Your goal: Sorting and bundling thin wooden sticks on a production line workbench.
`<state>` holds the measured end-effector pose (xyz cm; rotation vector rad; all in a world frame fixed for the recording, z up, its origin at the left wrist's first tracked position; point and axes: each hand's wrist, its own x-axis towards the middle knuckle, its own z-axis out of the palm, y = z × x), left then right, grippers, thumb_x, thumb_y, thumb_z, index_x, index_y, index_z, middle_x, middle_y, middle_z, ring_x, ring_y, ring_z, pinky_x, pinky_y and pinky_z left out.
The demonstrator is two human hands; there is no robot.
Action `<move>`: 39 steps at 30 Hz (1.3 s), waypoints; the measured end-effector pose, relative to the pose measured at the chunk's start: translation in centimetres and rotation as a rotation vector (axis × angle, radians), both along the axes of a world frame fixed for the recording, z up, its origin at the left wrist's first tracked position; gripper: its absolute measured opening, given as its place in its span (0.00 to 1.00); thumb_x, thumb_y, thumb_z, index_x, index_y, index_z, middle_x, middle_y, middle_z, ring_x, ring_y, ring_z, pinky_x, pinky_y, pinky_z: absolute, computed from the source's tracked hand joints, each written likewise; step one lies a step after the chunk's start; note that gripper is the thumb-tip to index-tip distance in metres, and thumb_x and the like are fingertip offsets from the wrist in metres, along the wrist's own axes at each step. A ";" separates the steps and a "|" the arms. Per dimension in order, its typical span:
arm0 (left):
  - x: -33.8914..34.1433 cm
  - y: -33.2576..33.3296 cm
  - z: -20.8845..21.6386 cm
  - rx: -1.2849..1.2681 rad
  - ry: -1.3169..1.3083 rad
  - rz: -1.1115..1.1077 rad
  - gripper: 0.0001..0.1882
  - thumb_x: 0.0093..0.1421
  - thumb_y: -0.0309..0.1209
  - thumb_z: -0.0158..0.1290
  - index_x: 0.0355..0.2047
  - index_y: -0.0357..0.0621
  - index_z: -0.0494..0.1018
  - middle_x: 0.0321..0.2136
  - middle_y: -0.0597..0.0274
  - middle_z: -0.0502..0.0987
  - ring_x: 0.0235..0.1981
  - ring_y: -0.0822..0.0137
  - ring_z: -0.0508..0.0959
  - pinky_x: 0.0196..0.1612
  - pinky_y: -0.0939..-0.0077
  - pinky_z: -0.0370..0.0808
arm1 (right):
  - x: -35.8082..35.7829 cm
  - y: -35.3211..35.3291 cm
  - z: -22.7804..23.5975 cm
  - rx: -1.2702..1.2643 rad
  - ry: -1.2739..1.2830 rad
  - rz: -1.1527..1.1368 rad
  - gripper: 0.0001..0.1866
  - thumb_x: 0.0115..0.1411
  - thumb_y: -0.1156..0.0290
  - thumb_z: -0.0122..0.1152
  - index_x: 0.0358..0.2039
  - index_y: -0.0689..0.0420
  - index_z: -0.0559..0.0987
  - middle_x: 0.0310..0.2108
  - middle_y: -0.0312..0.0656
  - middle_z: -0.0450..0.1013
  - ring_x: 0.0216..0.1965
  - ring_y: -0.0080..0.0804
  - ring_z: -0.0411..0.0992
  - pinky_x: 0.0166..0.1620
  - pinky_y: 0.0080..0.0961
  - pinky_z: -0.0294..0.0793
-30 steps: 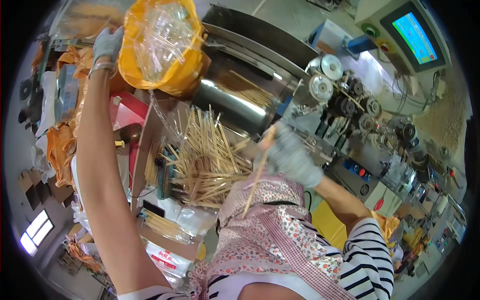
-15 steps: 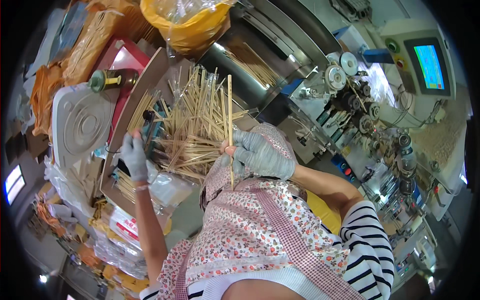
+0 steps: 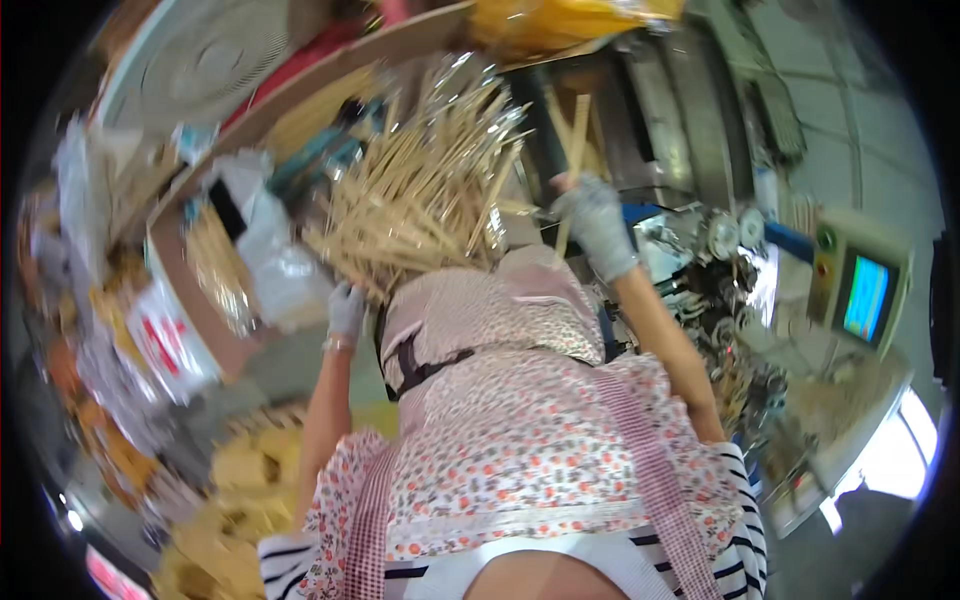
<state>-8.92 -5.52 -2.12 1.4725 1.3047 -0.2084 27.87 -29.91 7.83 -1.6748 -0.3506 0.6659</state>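
Note:
My right hand (image 3: pixel 597 225), in a pale grey glove, is closed around a pair of wooden chopsticks (image 3: pixel 578 140) that point upward beside the metal machine. The picture is blurred by motion. My left hand (image 3: pixel 347 308), also gloved, is low at the near left edge of a large heap of chopsticks (image 3: pixel 420 180). Its fingers are close to the stick ends, and I cannot make out whether they hold any. Clear plastic wrapping shines on many sticks in the heap, which lies in front of my flowered apron (image 3: pixel 500 430).
A cardboard box wall (image 3: pixel 340 55) borders the heap, with a teal tool (image 3: pixel 310 165) and plastic bags (image 3: pixel 275 245) on the left. A machine with rollers (image 3: pixel 725 235) and a lit screen (image 3: pixel 866 297) stand right. A yellow bag (image 3: pixel 560 25) hangs over the far edge.
The view has swung. My right hand has carried the chopsticks away from my lap toward the machine. My left hand has come down from the box's left side to the heap's near edge.

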 end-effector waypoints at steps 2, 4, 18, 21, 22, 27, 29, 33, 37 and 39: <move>0.0 -1.3 -1.6 -0.019 0.098 0.140 0.13 0.56 0.36 0.50 0.29 0.37 0.74 0.18 0.64 0.72 0.21 0.75 0.67 0.25 0.77 0.66 | 3.8 -1.1 -3.2 -0.292 0.363 -0.108 0.08 0.59 0.67 0.54 0.33 0.57 0.76 0.19 0.32 0.69 0.19 0.18 0.65 0.23 0.14 0.63; -2.1 -1.8 -4.3 0.004 0.167 0.195 0.15 0.56 0.38 0.51 0.28 0.36 0.74 0.17 0.61 0.72 0.21 0.72 0.69 0.26 0.75 0.66 | 7.5 -3.6 -9.4 -0.421 0.261 0.010 0.11 0.60 0.67 0.50 0.38 0.59 0.76 0.20 0.34 0.70 0.22 0.20 0.66 0.26 0.17 0.64; -0.8 0.1 -10.6 0.345 0.498 0.535 0.28 0.51 0.49 0.55 0.40 0.36 0.71 0.33 0.51 0.76 0.31 0.60 0.73 0.37 0.69 0.69 | -8.3 10.9 -13.4 -0.665 -0.261 0.759 0.17 0.52 0.60 0.58 0.37 0.59 0.75 0.34 0.49 0.74 0.36 0.40 0.73 0.42 0.29 0.70; -1.7 -0.1 -13.7 0.228 0.402 0.781 0.35 0.49 0.51 0.56 0.48 0.35 0.64 0.38 0.51 0.74 0.33 0.60 0.73 0.40 0.69 0.69 | -12.2 13.8 -15.7 -0.744 -0.401 0.772 0.19 0.51 0.57 0.58 0.35 0.60 0.75 0.33 0.50 0.73 0.37 0.45 0.71 0.43 0.33 0.69; 0.1 -0.3 -13.4 0.101 0.241 0.690 0.36 0.49 0.51 0.55 0.49 0.34 0.63 0.38 0.51 0.73 0.33 0.60 0.73 0.39 0.69 0.69 | -12.0 14.0 -16.7 -0.841 -0.459 0.759 0.19 0.51 0.56 0.57 0.34 0.60 0.75 0.32 0.51 0.73 0.37 0.48 0.70 0.43 0.35 0.68; 5.7 0.5 -10.3 -0.319 -0.080 0.979 0.34 0.49 0.50 0.56 0.47 0.34 0.64 0.36 0.53 0.72 0.32 0.63 0.71 0.34 0.65 0.70 | -10.2 15.4 -14.7 -0.680 -0.429 0.664 0.15 0.52 0.60 0.57 0.31 0.61 0.76 0.29 0.53 0.71 0.34 0.50 0.69 0.40 0.37 0.68; 5.4 0.8 -11.1 -0.299 -0.028 0.982 0.34 0.49 0.50 0.56 0.47 0.34 0.64 0.36 0.53 0.71 0.32 0.63 0.71 0.34 0.65 0.70 | -9.2 15.8 -12.2 -0.517 -0.534 0.607 0.11 0.55 0.66 0.57 0.31 0.61 0.76 0.27 0.47 0.72 0.29 0.42 0.69 0.35 0.32 0.68; 4.7 1.7 -10.4 -0.187 0.203 0.906 0.37 0.48 0.51 0.56 0.49 0.34 0.63 0.41 0.47 0.71 0.39 0.58 0.72 0.41 0.65 0.70 | -6.6 17.0 -7.0 -0.219 -0.130 0.343 0.08 0.57 0.69 0.57 0.30 0.62 0.76 0.22 0.32 0.68 0.24 0.20 0.62 0.28 0.19 0.62; 10.6 1.3 -2.1 0.302 0.100 0.454 0.31 0.54 0.46 0.53 0.50 0.35 0.64 0.45 0.48 0.71 0.43 0.56 0.73 0.47 0.69 0.68 | -3.0 17.9 0.6 -0.197 -0.006 0.248 0.07 0.58 0.69 0.57 0.31 0.60 0.76 0.21 0.29 0.66 0.23 0.13 0.59 0.26 0.12 0.59; 13.4 0.5 3.9 0.196 -0.436 0.234 0.23 0.59 0.41 0.49 0.48 0.37 0.67 0.43 0.52 0.73 0.43 0.62 0.73 0.47 0.73 0.69 | -2.5 18.4 3.3 -0.124 0.046 0.215 0.07 0.58 0.69 0.57 0.30 0.60 0.76 0.21 0.28 0.66 0.22 0.13 0.60 0.26 0.12 0.60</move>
